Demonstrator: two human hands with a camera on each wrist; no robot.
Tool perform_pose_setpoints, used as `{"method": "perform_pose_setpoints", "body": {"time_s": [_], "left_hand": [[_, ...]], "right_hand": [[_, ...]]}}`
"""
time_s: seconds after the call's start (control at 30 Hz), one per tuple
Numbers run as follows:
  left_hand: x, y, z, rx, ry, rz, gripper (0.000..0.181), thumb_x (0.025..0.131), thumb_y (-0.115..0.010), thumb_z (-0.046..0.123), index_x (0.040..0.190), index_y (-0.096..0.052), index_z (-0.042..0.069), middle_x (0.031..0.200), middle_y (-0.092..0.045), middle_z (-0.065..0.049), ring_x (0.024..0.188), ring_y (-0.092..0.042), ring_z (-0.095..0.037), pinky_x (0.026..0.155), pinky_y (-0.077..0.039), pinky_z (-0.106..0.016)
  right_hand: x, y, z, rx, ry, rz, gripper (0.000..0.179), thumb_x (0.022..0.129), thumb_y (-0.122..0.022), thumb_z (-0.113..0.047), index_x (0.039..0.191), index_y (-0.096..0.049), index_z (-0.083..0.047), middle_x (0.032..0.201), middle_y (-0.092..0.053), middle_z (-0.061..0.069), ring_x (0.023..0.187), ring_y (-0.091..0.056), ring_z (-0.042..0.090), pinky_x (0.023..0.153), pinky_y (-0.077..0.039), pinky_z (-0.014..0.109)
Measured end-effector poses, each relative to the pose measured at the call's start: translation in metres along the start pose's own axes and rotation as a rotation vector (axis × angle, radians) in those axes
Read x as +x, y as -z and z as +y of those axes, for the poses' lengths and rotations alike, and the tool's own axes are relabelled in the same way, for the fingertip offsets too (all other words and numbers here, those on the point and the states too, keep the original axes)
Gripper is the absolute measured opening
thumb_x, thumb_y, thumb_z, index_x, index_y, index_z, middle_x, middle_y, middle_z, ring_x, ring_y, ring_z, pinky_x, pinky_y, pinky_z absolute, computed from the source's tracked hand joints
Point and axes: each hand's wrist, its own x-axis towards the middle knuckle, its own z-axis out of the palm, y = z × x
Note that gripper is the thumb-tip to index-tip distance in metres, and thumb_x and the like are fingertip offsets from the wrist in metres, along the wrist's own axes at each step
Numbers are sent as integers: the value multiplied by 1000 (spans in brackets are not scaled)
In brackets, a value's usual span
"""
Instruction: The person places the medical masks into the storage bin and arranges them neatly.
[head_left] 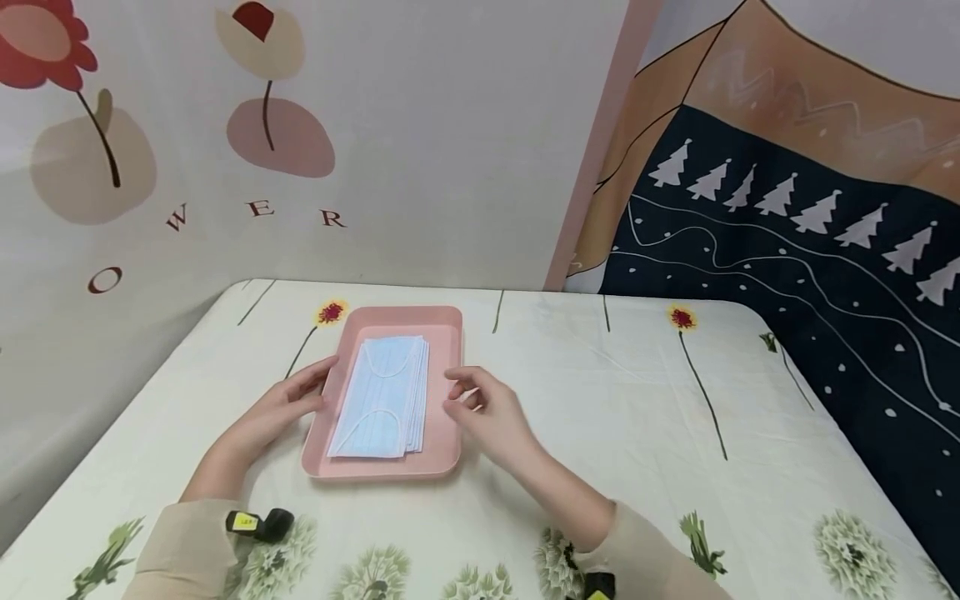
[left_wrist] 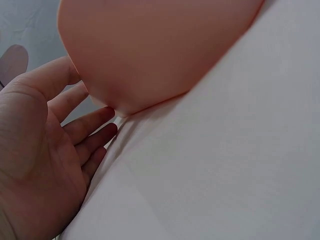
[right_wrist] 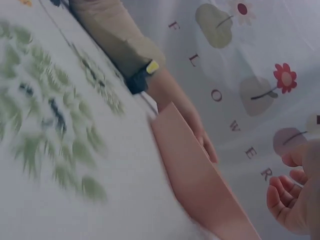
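Note:
A pink tray (head_left: 442, 462) lies on the table and bears a stack of light blue face masks (head_left: 382, 400) with white ear loops. My left hand (head_left: 281, 412) is at the tray's left side; in the left wrist view its fingertips (left_wrist: 111, 113) meet the tray wall (left_wrist: 145, 55). By the right rim is my right hand (head_left: 487, 412), its fingers loosely bent and nothing visible between them. The right wrist view shows this right hand (right_wrist: 295, 200) apart from the tray's side wall (right_wrist: 192, 172).
A white cloth (head_left: 600, 417) printed with flowers covers the table. Behind it hangs a pale curtain (head_left: 450, 167) with flower shapes and letters. A dark fabric (head_left: 787, 275) with white trees hangs along the right edge.

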Motion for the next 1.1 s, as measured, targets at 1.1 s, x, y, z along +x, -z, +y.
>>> {"method": "perform_pose_setpoints", "body": {"time_s": [1.1], "left_hand": [[-1, 5, 11, 191, -20, 23, 60, 101, -50, 24, 152, -24, 6, 144, -37, -26, 130, -35, -41, 91, -30, -6]], "right_hand": [[-34, 197, 52, -534, -58, 230, 33, 96, -61, -21, 125, -58, -6, 105, -62, 10, 90, -60, 21, 72, -46, 18]]}}
